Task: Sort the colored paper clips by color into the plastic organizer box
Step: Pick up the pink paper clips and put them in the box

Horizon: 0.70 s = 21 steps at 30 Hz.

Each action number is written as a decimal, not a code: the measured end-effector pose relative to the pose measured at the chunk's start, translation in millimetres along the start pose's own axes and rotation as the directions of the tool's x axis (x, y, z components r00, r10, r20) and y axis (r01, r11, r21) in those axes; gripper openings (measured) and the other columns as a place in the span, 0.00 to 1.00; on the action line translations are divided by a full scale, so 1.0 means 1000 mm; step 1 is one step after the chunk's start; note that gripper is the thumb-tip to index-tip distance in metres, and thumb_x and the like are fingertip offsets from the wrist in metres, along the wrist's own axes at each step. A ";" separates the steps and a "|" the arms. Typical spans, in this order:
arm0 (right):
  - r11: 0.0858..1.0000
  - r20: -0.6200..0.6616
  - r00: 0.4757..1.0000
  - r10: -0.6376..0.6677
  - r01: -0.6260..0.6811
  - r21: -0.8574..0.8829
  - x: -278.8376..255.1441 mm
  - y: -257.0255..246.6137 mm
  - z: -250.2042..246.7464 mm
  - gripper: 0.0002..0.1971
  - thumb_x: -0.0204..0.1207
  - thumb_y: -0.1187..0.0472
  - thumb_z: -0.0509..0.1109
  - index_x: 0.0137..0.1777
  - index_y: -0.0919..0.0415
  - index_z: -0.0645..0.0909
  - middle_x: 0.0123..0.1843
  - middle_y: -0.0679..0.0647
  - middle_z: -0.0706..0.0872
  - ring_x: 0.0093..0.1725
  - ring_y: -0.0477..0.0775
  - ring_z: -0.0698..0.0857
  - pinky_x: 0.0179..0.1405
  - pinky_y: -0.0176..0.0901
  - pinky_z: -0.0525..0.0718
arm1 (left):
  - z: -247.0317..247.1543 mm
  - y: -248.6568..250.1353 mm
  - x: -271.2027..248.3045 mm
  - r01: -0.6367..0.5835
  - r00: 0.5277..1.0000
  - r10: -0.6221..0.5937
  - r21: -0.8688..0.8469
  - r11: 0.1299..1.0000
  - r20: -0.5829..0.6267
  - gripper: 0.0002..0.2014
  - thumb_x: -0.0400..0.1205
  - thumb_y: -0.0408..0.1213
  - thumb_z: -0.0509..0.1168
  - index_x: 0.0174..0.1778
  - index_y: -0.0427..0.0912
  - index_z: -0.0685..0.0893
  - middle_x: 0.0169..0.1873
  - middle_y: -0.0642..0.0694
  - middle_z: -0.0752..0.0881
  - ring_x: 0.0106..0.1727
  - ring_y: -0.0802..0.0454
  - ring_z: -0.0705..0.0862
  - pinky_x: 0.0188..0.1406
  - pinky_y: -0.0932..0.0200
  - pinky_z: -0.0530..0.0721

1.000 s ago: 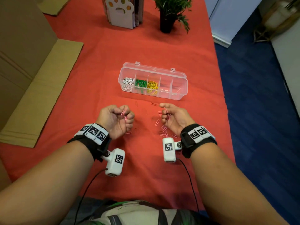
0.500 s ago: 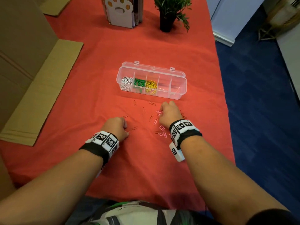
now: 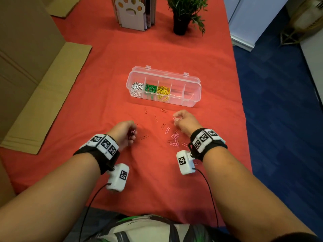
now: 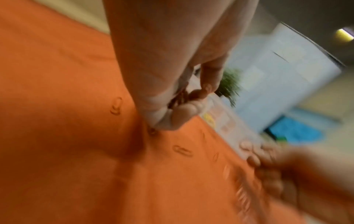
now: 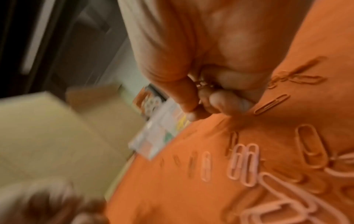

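Note:
The clear plastic organizer box (image 3: 195,84) lies open on the red cloth, with white clips (image 3: 137,87), green clips (image 3: 150,88) and yellow clips (image 3: 163,91) in its three left compartments. My left hand (image 3: 130,132) is curled just above the cloth, and a pink clip (image 3: 133,131) shows at its fingertips. In the blurred left wrist view the left hand (image 4: 184,103) holds clips between its curled fingers. My right hand (image 3: 177,119) pinches pink clips in front of the box; its curled fingers (image 5: 228,103) hold them in the right wrist view too. Loose pink clips (image 3: 174,139) lie between the hands.
Several red clips (image 3: 164,110) lie scattered on the cloth in front of the box. A potted plant (image 3: 181,16) and a paw-print book stand (image 3: 131,13) stand at the far end. Cardboard (image 3: 43,95) lies along the left; the table's right edge (image 3: 244,119) drops to blue floor.
Both hands went from palm-up to knuckles-up on the cloth among the clips. They have now lifted slightly, each with clips pinched in its fingers.

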State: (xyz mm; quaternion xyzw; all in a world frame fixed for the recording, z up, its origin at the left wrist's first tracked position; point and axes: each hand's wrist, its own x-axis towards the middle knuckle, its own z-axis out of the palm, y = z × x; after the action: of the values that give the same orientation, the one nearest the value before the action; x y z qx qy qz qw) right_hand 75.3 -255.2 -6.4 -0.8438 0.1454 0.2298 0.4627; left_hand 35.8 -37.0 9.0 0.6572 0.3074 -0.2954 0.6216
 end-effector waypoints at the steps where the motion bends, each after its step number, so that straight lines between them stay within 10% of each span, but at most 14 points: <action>1: 0.983 0.034 0.999 0.042 -0.047 0.179 -0.004 0.001 -0.004 0.14 0.75 0.72 0.59 0.45 0.50 0.77 0.44 0.54 0.83 0.32 0.47 0.76 0.27 0.38 0.73 | 0.000 0.004 -0.004 0.058 0.996 -0.047 -0.152 0.987 0.075 0.08 0.71 0.34 0.55 0.26 0.44 0.73 0.18 0.48 0.77 0.15 0.56 0.73 0.17 0.71 0.70; 7: 0.567 0.204 0.973 0.105 -0.227 0.792 -0.029 0.012 -0.029 0.11 0.77 0.68 0.54 0.41 0.62 0.78 0.33 0.54 0.76 0.27 0.48 0.75 0.21 0.35 0.76 | 0.014 0.015 -0.006 0.153 0.959 -0.034 -0.413 0.898 0.281 0.09 0.67 0.38 0.55 0.26 0.41 0.79 0.21 0.45 0.80 0.19 0.52 0.77 0.21 0.68 0.77; 10: 0.578 0.236 0.960 0.150 -0.279 0.767 -0.036 0.016 -0.034 0.12 0.78 0.63 0.55 0.35 0.60 0.76 0.29 0.51 0.75 0.24 0.46 0.75 0.19 0.33 0.74 | 0.037 0.016 0.000 0.058 0.980 -0.020 -0.184 0.981 0.200 0.16 0.81 0.45 0.56 0.29 0.45 0.76 0.15 0.52 0.71 0.13 0.59 0.67 0.13 0.74 0.65; 16: 0.928 0.181 0.956 0.231 -0.272 0.255 -0.042 0.028 -0.024 0.15 0.77 0.74 0.56 0.36 0.56 0.76 0.31 0.50 0.73 0.27 0.46 0.70 0.17 0.33 0.71 | 0.076 0.007 0.017 -0.309 0.921 0.389 0.615 0.726 0.005 0.13 0.76 0.47 0.68 0.29 0.45 0.79 0.29 0.47 0.84 0.36 0.47 0.82 0.35 0.61 0.74; 21: 0.943 0.036 0.998 0.049 -0.034 -0.332 -0.042 0.033 -0.009 0.07 0.75 0.61 0.62 0.39 0.58 0.80 0.47 0.60 0.85 0.49 0.59 0.83 0.53 0.44 0.82 | 0.091 0.001 0.020 -0.302 0.840 0.540 0.878 0.371 0.061 0.11 0.75 0.47 0.69 0.46 0.44 0.87 0.47 0.42 0.89 0.52 0.42 0.86 0.46 0.57 0.79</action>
State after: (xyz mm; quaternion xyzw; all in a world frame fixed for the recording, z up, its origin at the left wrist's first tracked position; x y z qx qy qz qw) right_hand 27.1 -278.8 -4.0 -0.9011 0.1120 0.2791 0.3124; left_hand 48.6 -127.6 -10.7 0.9625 0.0099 -0.1571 0.2207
